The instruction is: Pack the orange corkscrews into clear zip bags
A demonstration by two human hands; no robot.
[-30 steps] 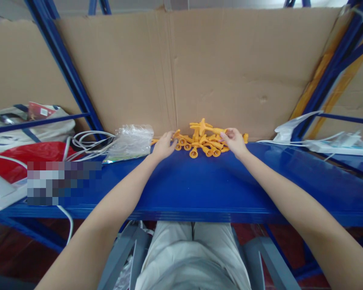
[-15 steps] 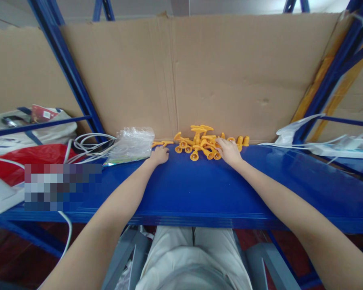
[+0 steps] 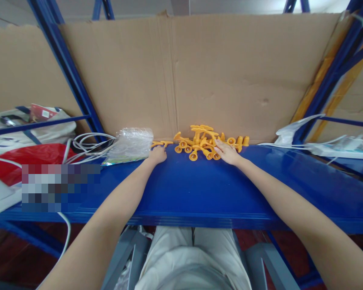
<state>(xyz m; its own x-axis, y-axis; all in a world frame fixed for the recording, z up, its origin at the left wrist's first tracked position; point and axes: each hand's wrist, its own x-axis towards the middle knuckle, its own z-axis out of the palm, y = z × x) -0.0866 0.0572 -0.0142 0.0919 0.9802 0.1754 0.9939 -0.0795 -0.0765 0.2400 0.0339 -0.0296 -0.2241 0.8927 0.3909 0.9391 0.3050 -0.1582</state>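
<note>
Several orange plastic T-shaped pieces (image 3: 199,141) lie heaped at the back of a blue shelf (image 3: 193,189), against a cardboard sheet. My right hand (image 3: 226,152) rests on the right side of the heap, its fingers stretched flat over the pieces. Curled into a loose fist, my left hand (image 3: 157,155) sits on the shelf just left of the heap. Two loose orange pieces (image 3: 159,143) lie right behind its knuckles. I cannot see whether anything is inside the left hand.
A crumpled clear plastic bag (image 3: 130,145) lies left of my left hand, with white cables (image 3: 87,143) beyond it. A red bag (image 3: 33,157) and white bags fill the far left. White bags and cables (image 3: 293,133) sit at the right. Blue rack posts (image 3: 72,76) flank the cardboard sheet (image 3: 230,72).
My left hand drew back from the heap to the left and curled shut on the shelf. My right hand lowered from the top of the heap and flattened on its right side.
</note>
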